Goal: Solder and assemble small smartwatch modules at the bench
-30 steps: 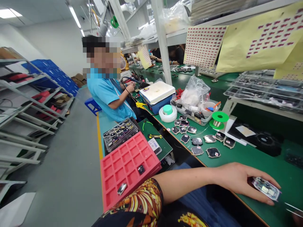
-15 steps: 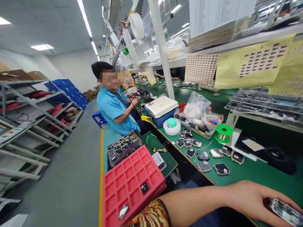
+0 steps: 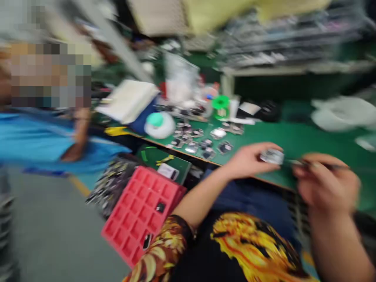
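Note:
The whole view is motion-blurred. My left hand [image 3: 246, 161] holds a small circuit board module [image 3: 272, 156] between its fingers, above the green bench mat [image 3: 296, 141]. My right hand [image 3: 326, 184] grips a thin dark pointed tool [image 3: 324, 167], possibly tweezers. Its tip reaches toward the board's right edge, and blur hides whether they touch. Several dark octagonal parts [image 3: 199, 141] lie on the mat beyond my left hand. A red compartment tray [image 3: 129, 207] with small dark pieces sits below my left forearm.
A co-worker in a blue shirt [image 3: 38, 137] sits at the left. Along the bench stand a white-topped box [image 3: 127, 101], a white tape roll [image 3: 160, 125] and a green spool [image 3: 221, 106]. A tray of dark parts [image 3: 111, 184] adjoins the red tray, above a grey floor.
The view has swung and tilted sharply and blurred. My left hand has lifted the board toward the middle of the view. My right hand has come into view gripping the thin tool.

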A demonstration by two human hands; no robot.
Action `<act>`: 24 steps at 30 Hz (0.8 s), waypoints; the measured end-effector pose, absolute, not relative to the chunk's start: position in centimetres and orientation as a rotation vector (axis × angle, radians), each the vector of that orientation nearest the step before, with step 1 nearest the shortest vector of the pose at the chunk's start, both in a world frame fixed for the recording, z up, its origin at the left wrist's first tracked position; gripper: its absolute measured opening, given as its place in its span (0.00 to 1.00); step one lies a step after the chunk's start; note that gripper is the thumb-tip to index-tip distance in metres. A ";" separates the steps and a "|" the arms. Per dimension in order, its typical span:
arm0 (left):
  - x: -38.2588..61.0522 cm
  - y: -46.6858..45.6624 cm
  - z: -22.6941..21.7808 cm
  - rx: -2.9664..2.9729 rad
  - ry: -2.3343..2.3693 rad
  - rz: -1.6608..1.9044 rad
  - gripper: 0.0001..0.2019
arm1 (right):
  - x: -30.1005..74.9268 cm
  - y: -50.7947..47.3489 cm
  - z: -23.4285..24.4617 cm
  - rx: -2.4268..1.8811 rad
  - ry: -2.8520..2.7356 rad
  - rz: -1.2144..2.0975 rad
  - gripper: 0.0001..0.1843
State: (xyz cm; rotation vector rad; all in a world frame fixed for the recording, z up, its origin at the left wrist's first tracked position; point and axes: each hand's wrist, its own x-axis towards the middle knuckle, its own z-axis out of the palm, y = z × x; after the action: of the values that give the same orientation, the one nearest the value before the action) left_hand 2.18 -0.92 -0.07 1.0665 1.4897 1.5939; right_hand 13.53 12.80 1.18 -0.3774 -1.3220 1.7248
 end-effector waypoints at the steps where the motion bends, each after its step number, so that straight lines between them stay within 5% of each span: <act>1: 2.0 -0.9 -0.2 1.060 1.536 1.614 0.24 | 15.5 12.8 0.4 -0.367 -1.372 1.723 0.17; 7: 1.1 -0.2 -1.6 1.073 1.575 1.601 0.25 | 17.0 12.9 -2.0 -0.303 -1.474 1.501 0.05; 24: 2.0 -0.5 -0.9 1.001 1.695 1.592 0.26 | 17.6 11.3 -0.4 -0.331 -1.814 1.064 0.05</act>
State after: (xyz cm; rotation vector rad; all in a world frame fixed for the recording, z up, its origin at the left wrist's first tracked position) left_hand 1.96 -0.54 -0.86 1.0009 1.6953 1.5921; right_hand 17.56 11.27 -0.40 -0.3307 -1.8138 1.0642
